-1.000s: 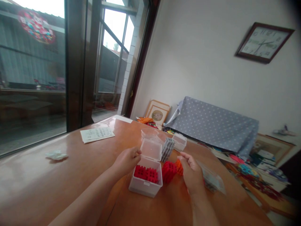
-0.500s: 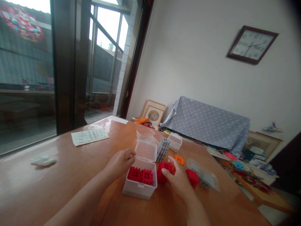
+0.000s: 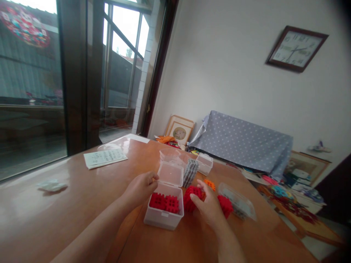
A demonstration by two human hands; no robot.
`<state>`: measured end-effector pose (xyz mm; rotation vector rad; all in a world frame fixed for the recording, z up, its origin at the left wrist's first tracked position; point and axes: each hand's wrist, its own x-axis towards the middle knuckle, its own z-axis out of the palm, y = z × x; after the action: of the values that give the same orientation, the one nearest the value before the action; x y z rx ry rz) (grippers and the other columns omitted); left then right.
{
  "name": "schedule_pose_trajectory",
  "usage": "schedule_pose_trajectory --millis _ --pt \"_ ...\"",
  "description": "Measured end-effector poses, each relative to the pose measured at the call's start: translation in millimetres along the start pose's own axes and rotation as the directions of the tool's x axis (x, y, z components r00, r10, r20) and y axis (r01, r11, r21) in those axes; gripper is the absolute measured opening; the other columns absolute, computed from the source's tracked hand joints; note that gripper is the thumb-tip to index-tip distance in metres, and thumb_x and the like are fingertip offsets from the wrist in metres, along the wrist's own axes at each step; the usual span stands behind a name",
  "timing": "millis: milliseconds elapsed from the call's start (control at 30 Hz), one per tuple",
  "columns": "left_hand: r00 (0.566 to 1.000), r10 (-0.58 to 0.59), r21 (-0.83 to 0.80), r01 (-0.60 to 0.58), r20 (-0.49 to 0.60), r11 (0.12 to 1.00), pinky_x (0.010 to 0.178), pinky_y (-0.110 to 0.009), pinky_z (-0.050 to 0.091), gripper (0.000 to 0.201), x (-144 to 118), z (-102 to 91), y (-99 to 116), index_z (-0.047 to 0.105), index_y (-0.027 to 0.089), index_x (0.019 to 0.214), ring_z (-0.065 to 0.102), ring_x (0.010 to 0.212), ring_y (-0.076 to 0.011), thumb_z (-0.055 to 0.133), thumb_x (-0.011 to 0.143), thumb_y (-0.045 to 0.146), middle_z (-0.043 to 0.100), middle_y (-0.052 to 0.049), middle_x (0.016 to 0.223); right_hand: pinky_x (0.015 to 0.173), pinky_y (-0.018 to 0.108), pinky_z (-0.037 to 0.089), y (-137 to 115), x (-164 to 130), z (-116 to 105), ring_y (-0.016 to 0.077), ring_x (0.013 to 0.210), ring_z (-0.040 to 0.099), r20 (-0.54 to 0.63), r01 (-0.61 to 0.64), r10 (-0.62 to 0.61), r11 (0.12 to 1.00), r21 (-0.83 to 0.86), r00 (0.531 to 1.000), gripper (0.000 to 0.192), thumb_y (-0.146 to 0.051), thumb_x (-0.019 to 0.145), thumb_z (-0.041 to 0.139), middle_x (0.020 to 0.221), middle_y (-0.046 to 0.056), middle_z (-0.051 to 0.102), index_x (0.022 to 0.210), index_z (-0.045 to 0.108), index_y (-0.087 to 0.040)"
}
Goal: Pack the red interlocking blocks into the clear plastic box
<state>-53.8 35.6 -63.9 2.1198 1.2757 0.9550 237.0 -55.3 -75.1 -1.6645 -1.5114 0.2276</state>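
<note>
- Left hand [image 3: 140, 189], at 10 o'clock of the clear box [image 3: 158, 218], curls its fingers close together, perhaps steadying it; whether they clamp the rim I cannot tell
- Right hand [image 3: 210, 204], at 3 o'clock, has thumb and fingers apart, seemingly to span the red stack [image 3: 188, 201]; grip unclear
- Red blocks [image 3: 164, 203] sit inside, reachable because the lid [image 3: 170, 174] lies open at 12 o'clock

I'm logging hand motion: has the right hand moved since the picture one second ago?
Yes. Judged against the open plastic box, the right hand has moved leftward in the picture, closer to the box.
</note>
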Motion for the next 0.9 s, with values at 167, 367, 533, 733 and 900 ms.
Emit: schedule_pose_trajectory --millis 167,367,533,733,900 --pt "1.0 -0.012 0.016 0.012 -0.009 1.0 0.062 -0.026 0.035 0.023 -0.7 -0.7 1.8 0.069 0.02 0.101 0.062 0.069 -0.0176 0.054 0.088 0.031 0.067 0.001 0.073 0.109 0.044 0.045 -23.3 -8.8 0.5 0.0271 0.126 0.06 -0.017 0.04 -0.039 0.997 0.061 0.999 0.06 -0.04 0.085 0.066 0.137 0.012 0.062 0.14 0.054 -0.022" --pt "1.0 0.005 0.038 -0.005 -0.016 0.999 0.061 -0.026 0.034 0.021 -1.6 -1.0 3.5 0.069 0.02 0.1 0.06 0.067 -0.0168 0.055 0.088 0.03 0.066 0.0 0.072 0.105 0.04 0.046 -71.6 -26.7 17.7 0.0275 0.121 0.06 0.128 0.161 -0.157 0.987 -0.015 0.979 0.053 -0.032 0.081 0.07 0.129 0.008 0.065 0.133 0.06 -0.025" --pt "1.0 0.007 0.054 -0.006 -0.018 0.999 0.061 -0.025 0.033 0.021 -2.5 -2.4 5.0 0.069 0.021 0.1 0.06 0.067 -0.0169 0.054 0.09 0.032 0.066 0.0 0.072 0.103 0.041 0.046 -86.3 -28.5 23.8 0.0299 0.116 0.059 0.176 0.165 -0.146 0.981 -0.099 0.973 0.053 -0.032 0.079 0.072 0.123 0.008 0.067 0.131 0.063 -0.026" --pt "1.0 0.02 0.059 -0.019 -0.014 0.998 0.06 -0.025 0.032 0.021 -2.6 -3.0 4.7 0.069 0.021 0.099 0.058 0.065 -0.0164 0.054 0.09 0.032 0.065 0.001 0.069 0.104 0.045 0.046 -87.6 -26.7 23.7 0.0317 0.119 0.058 0.195 0.114 -0.091 0.987 -0.11 0.977 0.055 -0.035 0.079 0.073 0.126 0.011 0.066 0.132 0.062 -0.023" --pt "1.0 0.015 0.053 -0.014 -0.014 0.998 0.06 -0.026 0.032 0.021 -2.8 -3.6 5.6 0.07 0.021 0.099 0.058 0.065 -0.0165 0.054 0.09 0.032 0.064 0.001 0.068 0.103 0.045 0.046 -83.0 -26.2 23.6 0.0326 0.121 0.057 0.216 0.135 -0.109 0.984 -0.113 0.97 0.054 -0.039 0.08 0.074 0.126 0.01 0.067 0.131 0.062 -0.024"
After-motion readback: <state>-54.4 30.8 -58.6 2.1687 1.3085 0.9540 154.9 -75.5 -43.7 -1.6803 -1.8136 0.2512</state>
